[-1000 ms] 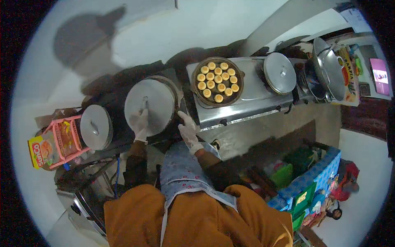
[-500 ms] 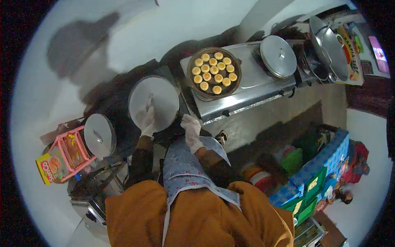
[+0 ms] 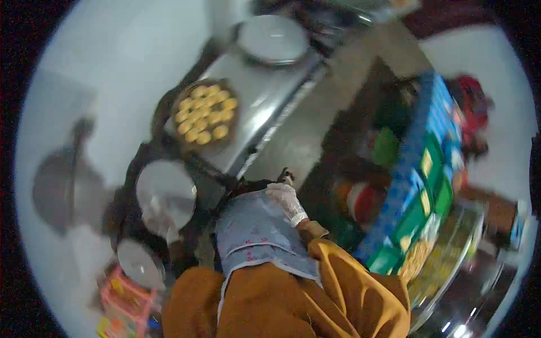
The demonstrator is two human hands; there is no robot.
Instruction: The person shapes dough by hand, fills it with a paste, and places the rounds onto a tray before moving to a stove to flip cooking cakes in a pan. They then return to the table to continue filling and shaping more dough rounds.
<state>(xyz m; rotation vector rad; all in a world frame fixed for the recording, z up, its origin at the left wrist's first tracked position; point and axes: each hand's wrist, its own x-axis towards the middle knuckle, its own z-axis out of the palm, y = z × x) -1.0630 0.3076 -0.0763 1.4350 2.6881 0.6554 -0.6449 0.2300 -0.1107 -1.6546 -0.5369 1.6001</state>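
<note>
My left hand (image 3: 159, 224), in a clear plastic glove, lies over the near part of a round metal lid (image 3: 166, 185). Motion blurs its fingers, which look closed at the lid's handle. My right hand (image 3: 286, 201), also gloved, hovers in front of the blue-grey apron (image 3: 245, 222). Its fingers are loosely curled together, and nothing shows in them. On the stove, a round dark pan (image 3: 234, 132) holds several small round golden cakes (image 3: 204, 114), apart from both hands.
The metal stove (image 3: 253, 87) carries another lidded pan (image 3: 274, 39) at its far end. Another lid (image 3: 139, 263) and a pink basket (image 3: 127, 298) stand at lower left. Right of me is a blue-covered table (image 3: 386, 236) with green trays (image 3: 414, 217) and a glass-sided case (image 3: 451, 256).
The view has swung right, so stove and lids appear further left and the blue table nearer. My left hand stays at the lid; my right hand has moved away from it.
</note>
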